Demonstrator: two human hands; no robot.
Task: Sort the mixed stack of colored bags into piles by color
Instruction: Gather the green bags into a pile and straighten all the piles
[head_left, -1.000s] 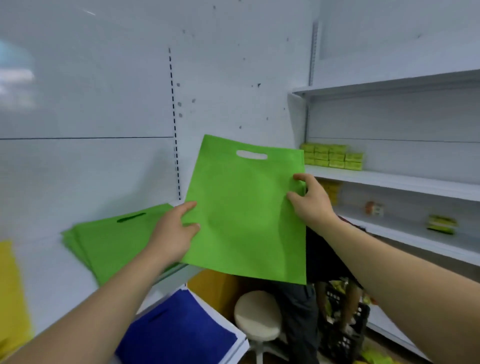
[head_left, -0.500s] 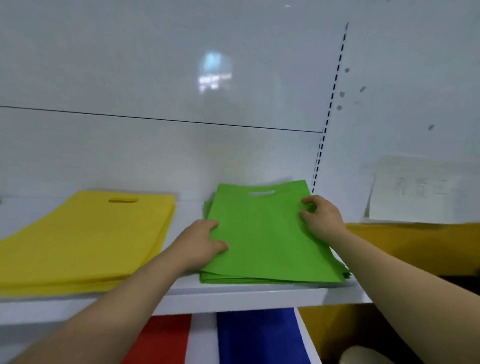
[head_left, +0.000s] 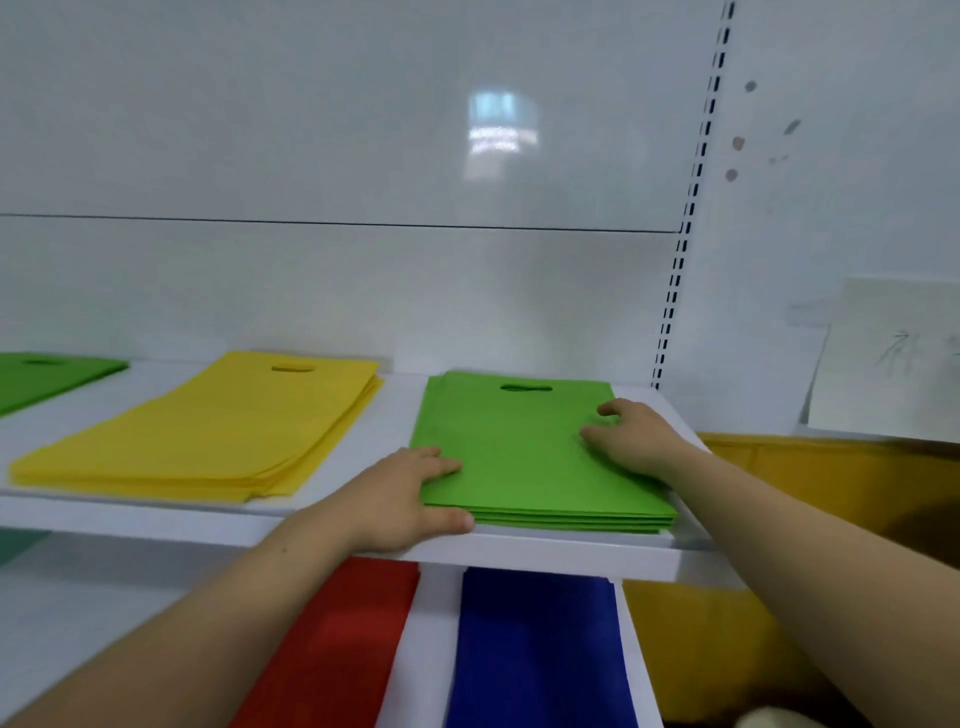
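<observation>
A pile of light green bags (head_left: 519, 457) lies flat on the white shelf (head_left: 571, 553), handle cut-outs toward the wall. My left hand (head_left: 400, 499) is at the pile's front left corner, fingers laid on top and thumb along the front edge. My right hand (head_left: 634, 436) rests on the right side of the top bag with its fingers spread. A pile of yellow bags (head_left: 208, 431) sits to the left on the same shelf. Darker green bags (head_left: 41, 374) show at the far left edge.
On the lower shelf lie red bags (head_left: 337, 639) and blue bags (head_left: 535, 649), side by side. A yellow bin (head_left: 831, 483) stands to the right, below a paper note (head_left: 893, 358) on the wall. The white back wall rises close behind the piles.
A second ago I held one green bag up in the air with both hands. It now lies on top of the green pile, and both hands rest flat on it.
</observation>
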